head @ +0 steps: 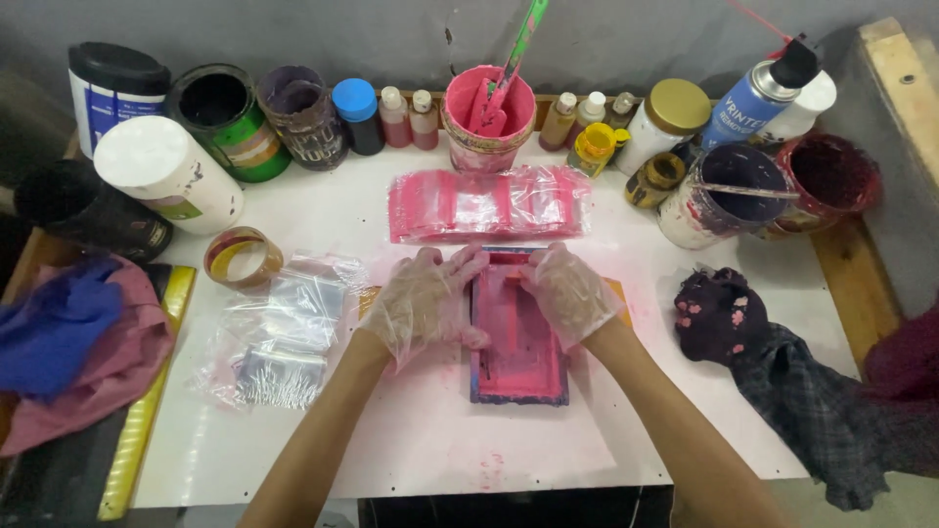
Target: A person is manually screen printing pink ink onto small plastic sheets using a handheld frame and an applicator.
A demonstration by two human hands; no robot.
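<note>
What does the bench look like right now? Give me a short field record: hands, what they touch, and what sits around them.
left hand: in a clear glove, resting on the left edge of the pink frame
right hand: in a clear glove, on the frame's upper right edge
frame: flat on the white table, coated in pink ink
behind frame: pink-stained plastic sheets, pink ink tub
left: tape roll, clear bags
right: dark rag

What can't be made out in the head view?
- Pink frame: top end hidden under the left hand and right hand; neither hand's grip is readable.
- Stack of pink-stained bags: contents blurred by film.
- Dark cloth: cut off by right edge.
- Black pot: inside too dark.
</note>
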